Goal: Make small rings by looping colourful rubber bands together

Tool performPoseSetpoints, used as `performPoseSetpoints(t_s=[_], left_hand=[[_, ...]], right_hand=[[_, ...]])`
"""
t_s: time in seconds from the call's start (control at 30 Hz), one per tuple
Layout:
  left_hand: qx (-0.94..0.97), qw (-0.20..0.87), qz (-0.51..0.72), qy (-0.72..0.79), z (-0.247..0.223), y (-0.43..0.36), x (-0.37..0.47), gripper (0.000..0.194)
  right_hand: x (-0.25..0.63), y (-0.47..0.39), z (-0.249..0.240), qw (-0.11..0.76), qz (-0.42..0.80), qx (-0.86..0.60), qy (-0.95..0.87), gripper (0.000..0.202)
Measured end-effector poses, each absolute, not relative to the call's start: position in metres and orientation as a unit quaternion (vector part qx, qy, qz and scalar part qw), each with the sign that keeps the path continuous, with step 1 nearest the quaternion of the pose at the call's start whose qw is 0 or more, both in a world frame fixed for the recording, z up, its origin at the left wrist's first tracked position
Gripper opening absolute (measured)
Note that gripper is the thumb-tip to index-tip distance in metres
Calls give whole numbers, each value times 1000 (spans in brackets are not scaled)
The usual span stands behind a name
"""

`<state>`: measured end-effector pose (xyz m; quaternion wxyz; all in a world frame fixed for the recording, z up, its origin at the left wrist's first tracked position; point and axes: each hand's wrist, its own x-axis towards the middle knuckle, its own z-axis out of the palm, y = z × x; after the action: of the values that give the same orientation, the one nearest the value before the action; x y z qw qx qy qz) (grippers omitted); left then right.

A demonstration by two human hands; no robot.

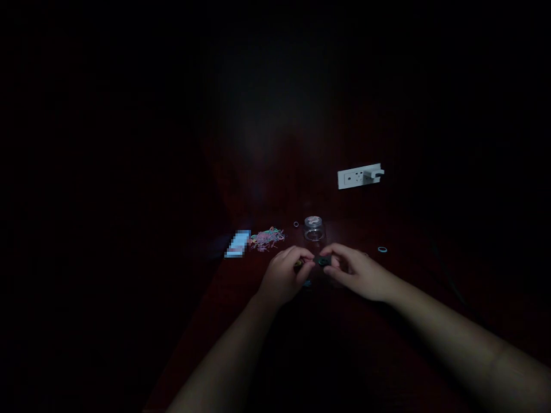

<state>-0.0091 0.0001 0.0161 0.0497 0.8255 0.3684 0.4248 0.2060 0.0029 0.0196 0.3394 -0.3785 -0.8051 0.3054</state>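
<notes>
My right hand pinches a small dark, block-like object between thumb and fingers. A faint greenish ring shape shows on its face; its kind is too dim to tell. Close to its left end, my left hand is closed, thumb and forefinger nearly together. What these fingers hold is hidden, though a bit of yellow shows between them. Below the fingertips lies something small and blue, partly hidden. Just beyond both hands stands a clear lidded jar.
Left of the jar is a pile of colourful small bands, beside a lit phone-like screen. A pale ring lies near the jar and a blue ring to the right. A wall socket holds a plug. The surroundings are very dark.
</notes>
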Motion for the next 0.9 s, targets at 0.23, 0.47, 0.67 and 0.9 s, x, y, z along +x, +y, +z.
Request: performPoseSetpoints(t_s=[0.23,0.47,0.67,0.9], left_hand=[[833,109,377,390,11,-3,-10,7],[861,80,308,397,15,-12,-5,7],[866,86,335,362,16,-11,-6,8],[865,88,348,351,9,-5,-8,14]], right_hand=[[186,1,12,382,336,-344,-789,16],[200,-1,-4,351,276,-353,-822,15],[202,4,-8,354,305,-348,-813,15],[201,3,-7,352,318,-345,-810,15]])
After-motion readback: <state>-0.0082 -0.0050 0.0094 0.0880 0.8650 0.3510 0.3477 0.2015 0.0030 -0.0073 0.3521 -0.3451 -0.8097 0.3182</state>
